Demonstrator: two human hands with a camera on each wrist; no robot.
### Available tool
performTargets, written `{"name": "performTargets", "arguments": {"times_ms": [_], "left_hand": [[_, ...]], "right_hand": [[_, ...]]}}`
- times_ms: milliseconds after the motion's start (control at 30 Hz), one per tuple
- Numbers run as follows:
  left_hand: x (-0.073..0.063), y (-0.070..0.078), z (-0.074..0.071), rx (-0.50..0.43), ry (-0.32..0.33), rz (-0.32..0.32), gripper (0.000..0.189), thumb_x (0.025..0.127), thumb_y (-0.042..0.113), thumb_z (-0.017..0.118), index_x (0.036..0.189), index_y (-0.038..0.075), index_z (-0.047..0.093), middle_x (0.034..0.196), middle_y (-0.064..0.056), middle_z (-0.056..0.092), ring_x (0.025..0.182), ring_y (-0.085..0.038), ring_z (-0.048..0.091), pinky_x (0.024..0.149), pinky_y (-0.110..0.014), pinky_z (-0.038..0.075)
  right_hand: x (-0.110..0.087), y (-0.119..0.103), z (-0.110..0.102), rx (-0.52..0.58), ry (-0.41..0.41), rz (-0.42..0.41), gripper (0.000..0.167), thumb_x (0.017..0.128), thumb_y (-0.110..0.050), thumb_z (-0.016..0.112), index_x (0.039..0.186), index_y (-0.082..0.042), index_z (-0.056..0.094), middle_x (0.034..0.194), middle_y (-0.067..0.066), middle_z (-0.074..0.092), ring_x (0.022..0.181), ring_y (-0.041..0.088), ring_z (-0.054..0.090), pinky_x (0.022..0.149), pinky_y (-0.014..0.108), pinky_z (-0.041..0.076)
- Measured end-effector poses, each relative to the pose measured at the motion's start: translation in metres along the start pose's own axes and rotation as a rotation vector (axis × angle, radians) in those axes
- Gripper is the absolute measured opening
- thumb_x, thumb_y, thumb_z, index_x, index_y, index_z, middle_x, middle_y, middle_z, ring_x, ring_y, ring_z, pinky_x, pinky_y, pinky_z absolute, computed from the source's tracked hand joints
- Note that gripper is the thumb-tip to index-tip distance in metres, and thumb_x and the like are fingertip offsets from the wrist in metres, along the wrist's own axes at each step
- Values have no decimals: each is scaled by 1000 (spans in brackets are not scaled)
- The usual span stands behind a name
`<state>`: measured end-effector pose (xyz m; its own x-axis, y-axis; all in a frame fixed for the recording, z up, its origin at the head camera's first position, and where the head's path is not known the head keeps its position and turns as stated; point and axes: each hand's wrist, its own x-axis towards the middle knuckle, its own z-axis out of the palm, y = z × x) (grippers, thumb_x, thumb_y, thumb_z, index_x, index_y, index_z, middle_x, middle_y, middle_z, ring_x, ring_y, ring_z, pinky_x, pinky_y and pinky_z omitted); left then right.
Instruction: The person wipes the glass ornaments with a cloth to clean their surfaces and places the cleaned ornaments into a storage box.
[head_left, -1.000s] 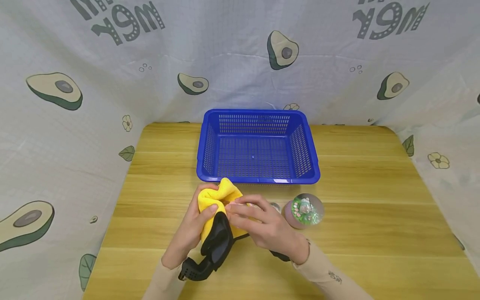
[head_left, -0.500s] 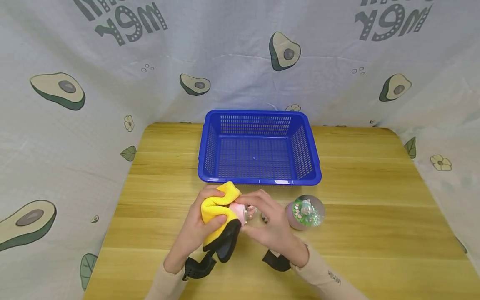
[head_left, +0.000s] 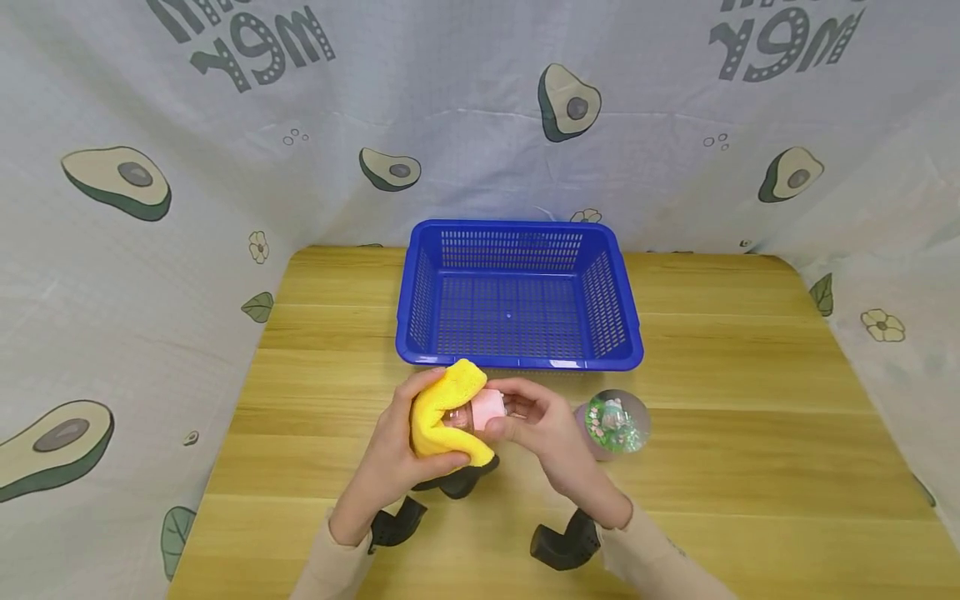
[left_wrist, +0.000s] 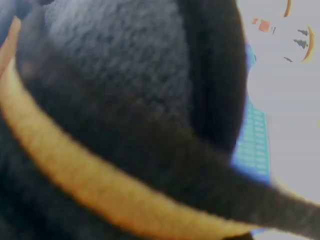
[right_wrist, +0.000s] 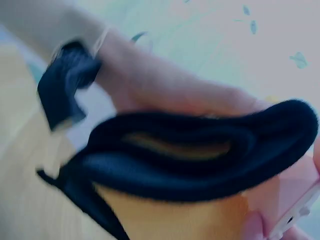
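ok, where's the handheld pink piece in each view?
Head: pink piece just below picture centre, between the two hands.
Left wrist: not visible.
Right wrist: pink piece at lower right.
Shared landmark: yellow-and-black cloth, in all three.

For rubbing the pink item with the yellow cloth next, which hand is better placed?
Probably the left hand: it grips the yellow cloth, folded partly around one end of the pink item. The right hand holds the exposed end, so it seems better suited to steadying or turning.
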<state>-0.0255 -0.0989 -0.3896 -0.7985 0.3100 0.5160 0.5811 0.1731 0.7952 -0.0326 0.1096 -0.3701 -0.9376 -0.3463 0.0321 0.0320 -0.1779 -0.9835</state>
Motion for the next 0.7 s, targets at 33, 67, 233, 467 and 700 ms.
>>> {"name": "performTargets", "arguments": {"times_ms": [33,67,233,467,700], "left_hand": [[0,0,0,13,-5,-2,77,81,49,70,136,6,37,129,-15,51,109,-26,52,91,-34,45],[0,1,-1,25,-10,-1,79,80,49,71,137,6,36,130,-15,51,109,-26,52,92,-34,45],[0,0,-4,37,-43,37,84,78,50,72,139,6,35,133,-15,48,113,-28,50,97,-34,42],[2,-6,-6,34,-33,108,78,80,44,73,138,6,39,133,-16,45,120,-30,46,103,-36,37],[1,-13,-6,48,26,72,68,80,41,75,131,6,48,123,-13,55,109,-27,54,95,-32,43]], "right_hand": [[1,0,-1,20,-9,32,54,84,-20,75,121,14,53,106,12,63,94,18,61,80,29,53],[1,0,-1,41,-17,60,52,85,-19,73,121,14,53,107,13,63,95,20,62,81,30,53],[3,-1,-3,148,-94,164,42,93,-17,61,123,12,53,112,13,64,99,21,62,87,35,51],[5,-2,-3,200,-132,207,42,96,-15,57,125,15,49,113,11,63,101,20,62,89,36,51],[4,-6,3,14,-70,153,54,86,-19,73,127,9,52,116,17,60,102,22,60,85,33,52]]}}
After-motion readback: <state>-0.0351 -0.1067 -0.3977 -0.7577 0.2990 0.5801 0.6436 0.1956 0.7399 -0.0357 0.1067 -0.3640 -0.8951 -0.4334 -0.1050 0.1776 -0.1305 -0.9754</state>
